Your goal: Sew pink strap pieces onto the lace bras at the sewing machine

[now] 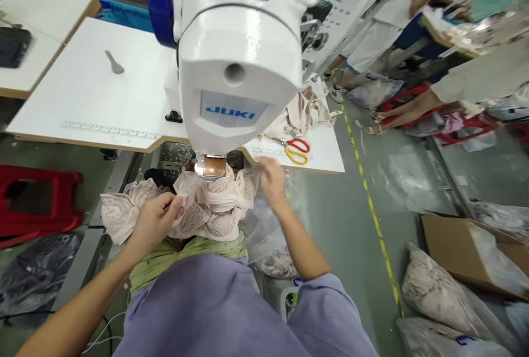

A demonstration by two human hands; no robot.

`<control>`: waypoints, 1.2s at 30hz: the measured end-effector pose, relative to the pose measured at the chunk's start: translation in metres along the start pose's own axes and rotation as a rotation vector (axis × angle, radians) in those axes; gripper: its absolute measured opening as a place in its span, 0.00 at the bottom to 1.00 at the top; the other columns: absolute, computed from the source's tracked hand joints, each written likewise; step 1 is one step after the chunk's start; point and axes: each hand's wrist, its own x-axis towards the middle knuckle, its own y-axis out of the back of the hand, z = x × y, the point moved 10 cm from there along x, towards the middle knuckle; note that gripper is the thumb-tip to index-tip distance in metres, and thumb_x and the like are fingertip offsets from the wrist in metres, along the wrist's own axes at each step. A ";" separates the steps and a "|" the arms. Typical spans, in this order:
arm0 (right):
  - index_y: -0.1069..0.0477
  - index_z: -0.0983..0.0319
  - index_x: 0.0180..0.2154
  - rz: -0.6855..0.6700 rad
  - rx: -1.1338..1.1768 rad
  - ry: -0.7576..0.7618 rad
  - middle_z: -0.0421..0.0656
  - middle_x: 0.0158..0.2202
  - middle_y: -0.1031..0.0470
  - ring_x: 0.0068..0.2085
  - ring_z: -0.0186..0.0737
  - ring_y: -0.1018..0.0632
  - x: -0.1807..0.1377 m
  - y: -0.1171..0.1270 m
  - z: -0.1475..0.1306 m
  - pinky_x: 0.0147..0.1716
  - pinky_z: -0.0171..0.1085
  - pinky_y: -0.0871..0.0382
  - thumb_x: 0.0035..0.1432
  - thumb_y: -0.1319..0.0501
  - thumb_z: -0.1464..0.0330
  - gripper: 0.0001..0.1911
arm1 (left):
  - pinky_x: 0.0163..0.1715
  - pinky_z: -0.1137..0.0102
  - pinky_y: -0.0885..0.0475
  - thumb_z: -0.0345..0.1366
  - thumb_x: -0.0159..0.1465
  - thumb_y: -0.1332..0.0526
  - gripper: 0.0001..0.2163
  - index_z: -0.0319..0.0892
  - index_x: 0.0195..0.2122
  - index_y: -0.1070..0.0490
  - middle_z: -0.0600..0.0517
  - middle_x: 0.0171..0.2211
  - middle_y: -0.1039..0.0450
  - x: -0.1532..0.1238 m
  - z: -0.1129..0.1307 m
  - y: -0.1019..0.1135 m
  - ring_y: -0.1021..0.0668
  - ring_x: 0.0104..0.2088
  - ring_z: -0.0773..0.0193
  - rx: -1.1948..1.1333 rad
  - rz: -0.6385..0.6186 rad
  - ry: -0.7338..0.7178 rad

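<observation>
A white JUKI sewing machine (231,59) fills the upper middle of the view. Below its head lies a pile of pale pink lace garments (210,208) on my lap. My left hand (155,219) pinches the edge of this lace fabric, fingers closed on it. My right hand (270,178) is raised near the table's front edge, to the right of the pile; it is smeared by motion and I cannot make out its fingers. Red and yellow scissors (297,150) lie on the white table (82,98) just beyond the right hand.
More pink garments (303,114) lie on the table behind the scissors. A red stool (37,203) stands at left. Bagged fabric (438,296) and a cardboard box (458,252) sit on the floor at right. Other people work at the far right.
</observation>
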 end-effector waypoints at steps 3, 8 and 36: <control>0.31 0.69 0.58 -0.182 -0.343 -0.243 0.60 0.57 0.27 0.58 0.54 0.28 0.036 0.031 0.099 0.59 0.53 0.34 0.60 0.50 0.77 0.26 | 0.26 0.71 0.39 0.47 0.70 0.47 0.20 0.42 0.23 0.34 0.55 0.20 0.31 -0.002 0.004 -0.003 0.29 0.24 0.66 0.000 -0.004 -0.001; 0.29 0.70 0.56 -0.397 -0.331 -0.165 0.63 0.49 0.24 0.49 0.59 0.24 0.045 0.040 0.138 0.49 0.52 0.30 0.62 0.44 0.68 0.23 | 0.30 0.72 0.32 0.50 0.69 0.46 0.19 0.41 0.30 0.28 0.52 0.28 0.24 -0.004 0.009 -0.019 0.24 0.28 0.64 -0.269 -0.139 0.137; 0.34 0.55 0.56 -0.346 0.218 0.165 0.49 0.50 0.25 0.47 0.51 0.21 -0.078 -0.001 -0.144 0.41 0.49 0.22 0.60 0.35 0.64 0.23 | 0.36 0.70 0.28 0.42 0.69 0.45 0.14 0.40 0.36 0.26 0.49 0.34 0.23 -0.009 0.026 -0.017 0.24 0.33 0.64 -0.584 -0.252 0.115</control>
